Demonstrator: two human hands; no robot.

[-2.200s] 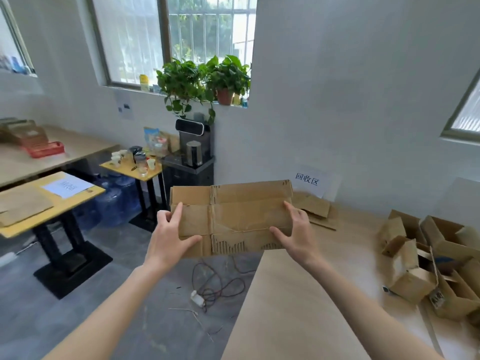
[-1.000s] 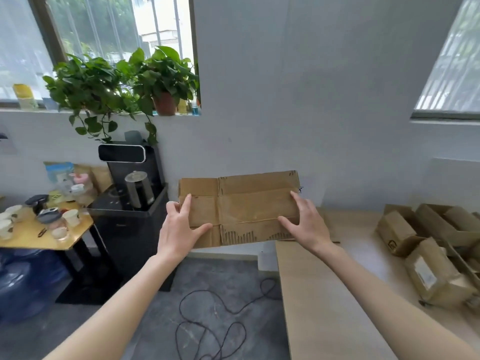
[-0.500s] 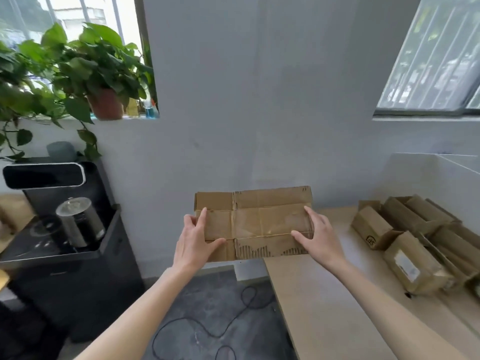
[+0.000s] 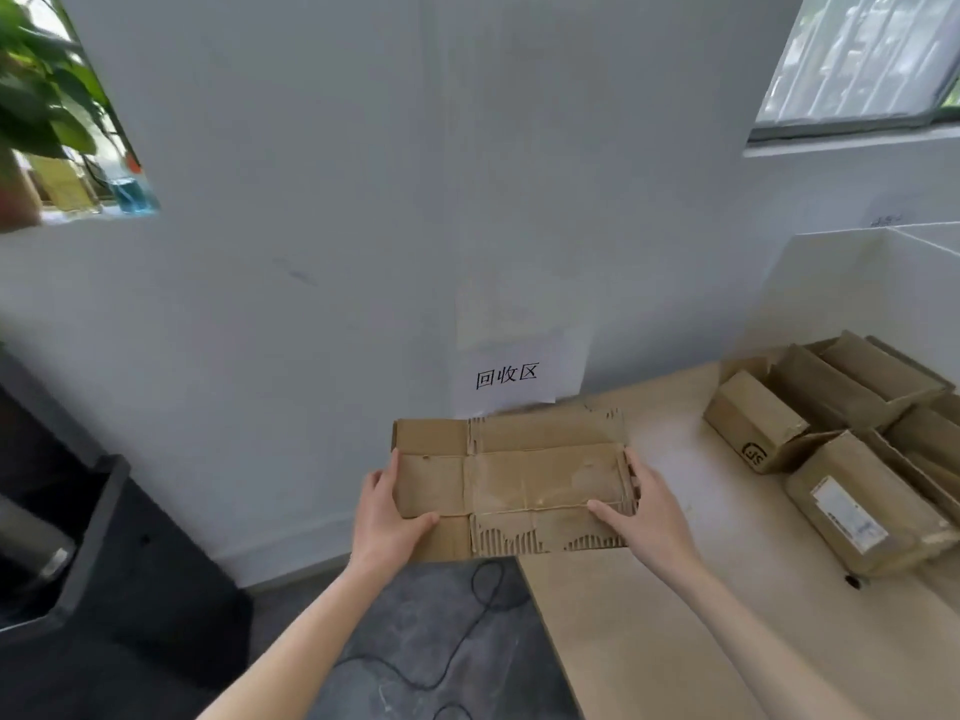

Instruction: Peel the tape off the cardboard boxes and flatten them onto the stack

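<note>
Grey-white wall [image 4: 337,200] behind a pale wooden worktop [image 4: 675,641]; dark floor [image 4: 415,641] left of the worktop. Unflattened boxes [image 4: 841,459] crowd the worktop's far right. Flattened cardboard box [image 4: 519,485] held over the worktop's left far corner, below a paper sign [image 4: 511,374]. Left hand [image 4: 387,517] and right hand [image 4: 647,511] each grip one end, thumbs on top.

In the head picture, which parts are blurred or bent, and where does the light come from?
Head view: wide-angle bending curves the wall and the window frame at the edges; the plant at the left edge is smeared; the flat cardboard and sign are fairly sharp; soft daylight from both windows, no hard shadows or glare.
</note>
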